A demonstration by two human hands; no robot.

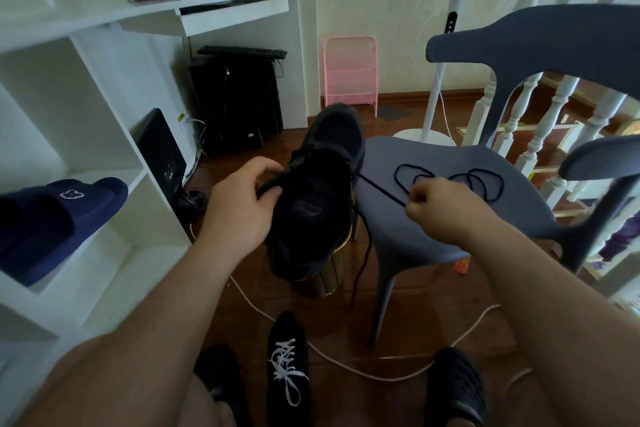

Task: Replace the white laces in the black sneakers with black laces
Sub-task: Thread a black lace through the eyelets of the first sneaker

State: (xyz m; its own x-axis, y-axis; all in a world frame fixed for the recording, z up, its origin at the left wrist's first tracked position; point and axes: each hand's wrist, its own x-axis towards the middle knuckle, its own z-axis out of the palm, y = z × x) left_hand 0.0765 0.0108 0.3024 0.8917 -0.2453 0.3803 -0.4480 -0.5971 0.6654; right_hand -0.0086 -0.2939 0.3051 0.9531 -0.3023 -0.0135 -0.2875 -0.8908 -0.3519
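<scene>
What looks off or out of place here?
A dark stain or damaged patch marks the wooden floor below the pink folding rack. A pale cord trails loose across the floor, a possible trip hazard.

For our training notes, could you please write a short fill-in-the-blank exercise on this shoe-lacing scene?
1. The right hand pinches a ____ lace.
2. The left hand grips the black sneaker, held above the ____.
3. The sneaker on the floor has ____ laces.
4. A spare lace lies coiled on the grey ____.

Missing words: black; floor; white; chair

black sneaker (322,198), black lace (381,189), grey chair (450,218)
</scene>
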